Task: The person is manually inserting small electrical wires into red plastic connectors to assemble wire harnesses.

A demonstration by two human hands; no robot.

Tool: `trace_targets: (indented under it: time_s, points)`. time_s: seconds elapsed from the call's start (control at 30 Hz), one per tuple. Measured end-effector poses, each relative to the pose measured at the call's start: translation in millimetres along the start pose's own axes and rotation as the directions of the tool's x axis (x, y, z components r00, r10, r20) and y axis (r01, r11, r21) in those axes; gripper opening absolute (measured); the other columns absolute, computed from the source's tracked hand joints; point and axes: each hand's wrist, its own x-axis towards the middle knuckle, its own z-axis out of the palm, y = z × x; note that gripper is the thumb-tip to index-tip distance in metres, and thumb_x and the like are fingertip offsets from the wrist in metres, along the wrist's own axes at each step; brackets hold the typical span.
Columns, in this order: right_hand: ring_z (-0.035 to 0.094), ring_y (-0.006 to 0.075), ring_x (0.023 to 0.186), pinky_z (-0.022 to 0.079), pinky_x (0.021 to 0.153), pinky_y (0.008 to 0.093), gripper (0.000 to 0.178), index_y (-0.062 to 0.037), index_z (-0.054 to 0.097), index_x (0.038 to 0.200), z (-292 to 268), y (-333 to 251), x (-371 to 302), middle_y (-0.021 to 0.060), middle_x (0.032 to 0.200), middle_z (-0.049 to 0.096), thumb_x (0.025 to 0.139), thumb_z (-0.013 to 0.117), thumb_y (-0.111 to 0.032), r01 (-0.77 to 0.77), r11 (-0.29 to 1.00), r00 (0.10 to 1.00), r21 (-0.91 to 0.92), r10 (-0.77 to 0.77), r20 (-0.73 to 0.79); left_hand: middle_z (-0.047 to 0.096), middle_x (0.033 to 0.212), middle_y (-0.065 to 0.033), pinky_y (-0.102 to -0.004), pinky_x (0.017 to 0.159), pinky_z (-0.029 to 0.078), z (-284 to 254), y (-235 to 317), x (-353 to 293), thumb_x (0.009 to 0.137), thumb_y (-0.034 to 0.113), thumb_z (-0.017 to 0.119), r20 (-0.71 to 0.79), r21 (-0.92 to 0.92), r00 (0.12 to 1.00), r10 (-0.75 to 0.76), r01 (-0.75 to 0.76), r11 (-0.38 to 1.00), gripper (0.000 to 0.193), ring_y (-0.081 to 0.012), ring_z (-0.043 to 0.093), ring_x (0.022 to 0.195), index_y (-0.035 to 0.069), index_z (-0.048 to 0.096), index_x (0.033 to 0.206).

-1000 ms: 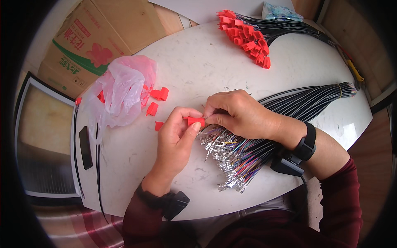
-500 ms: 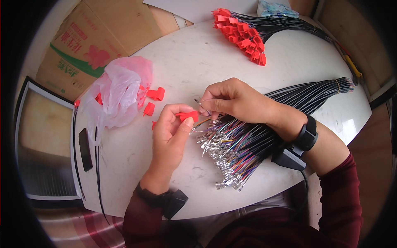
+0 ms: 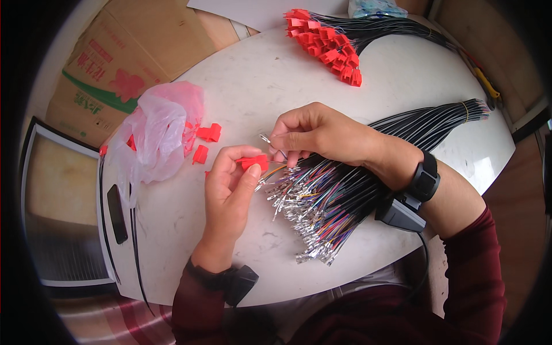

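Note:
Between the thumb and fingers of my left hand (image 3: pixel 227 187) is a red plastic connector housing (image 3: pixel 255 163). Just to its right and slightly farther off, my right hand (image 3: pixel 307 135) pinches a thin wire whose metal crimp terminal (image 3: pixel 264 138) sticks out past the fingertips. The terminal and the housing are apart. Below my right hand lies a thick bundle of black cables (image 3: pixel 368 172), its coloured wires (image 3: pixel 316 198) fanned out toward me and ending in silvery terminals (image 3: pixel 313 230).
Loose red housings (image 3: pixel 209 133) lie beside a pinkish plastic bag (image 3: pixel 164 123) at the left. A second cable bundle with red housings (image 3: pixel 330 49) rests at the far side. A dark flat object (image 3: pixel 117 214), a yellow-handled tool (image 3: pixel 487 83) and a cardboard box (image 3: pixel 132 57) stand around the edges.
The whole scene has shifted slightly left in view. The terminal in my right hand now points more toward the upper left; my left hand keeps its hold on the red housing.

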Motion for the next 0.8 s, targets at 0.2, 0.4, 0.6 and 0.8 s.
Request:
trace_targets:
  time_s: [0.2,0.4,0.6,0.8]
  points:
    - [0.062,0.0066,0.073,0.046,0.066,0.0178,0.018,-0.0012,0.070,0.096,-1.3,-2.4,-0.3,0.0027,0.088,0.070,0.098,0.063,-0.017,-0.028,0.999,1.000,0.044,0.028,-0.001,0.063,0.105,-0.0070,-0.0258,0.086,0.047,4.2,0.6,0.8,0.099,0.009,0.057,-0.029,-0.031,0.999,0.022,-0.023,0.999,0.021,-0.0104,0.059,0.097,0.001,0.055,0.118]
    - [0.062,0.0091,0.075,0.050,0.069,0.0206,0.011,0.0007,0.068,0.087,0.6,-7.6,-1.3,0.0055,0.085,0.069,0.092,0.060,-0.006,-0.072,0.996,0.997,0.061,0.074,-0.028,0.062,0.109,-0.0085,-0.0296,0.092,0.049,2.1,1.6,0.5,0.098,0.008,0.057,-0.018,-0.018,1.000,0.004,-0.005,1.000,0.022,-0.0130,0.060,0.102,0.001,0.053,0.119]
    - [0.063,0.0075,0.073,0.048,0.065,0.0184,0.013,0.0000,0.070,0.095,-0.1,1.5,-0.2,0.0040,0.087,0.070,0.095,0.065,-0.012,0.001,0.998,1.000,0.063,0.000,-0.017,0.061,0.113,-0.0101,-0.0325,0.096,0.050,2.0,0.4,0.3,0.098,0.007,0.057,-0.007,-0.016,1.000,-0.009,0.009,1.000,0.023,-0.0151,0.061,0.106,0.000,0.052,0.119]
    - [0.063,0.0078,0.072,0.048,0.065,0.0187,0.012,0.0007,0.069,0.096,1.8,-0.9,-1.0,0.0040,0.088,0.070,0.095,0.064,-0.010,-0.007,0.998,1.000,0.060,0.008,-0.018,0.062,0.109,-0.0085,-0.0289,0.091,0.049,2.5,1.1,-0.8,0.098,0.007,0.058,-0.020,-0.024,1.000,0.001,-0.002,1.000,0.022,-0.0130,0.060,0.101,0.000,0.053,0.119]
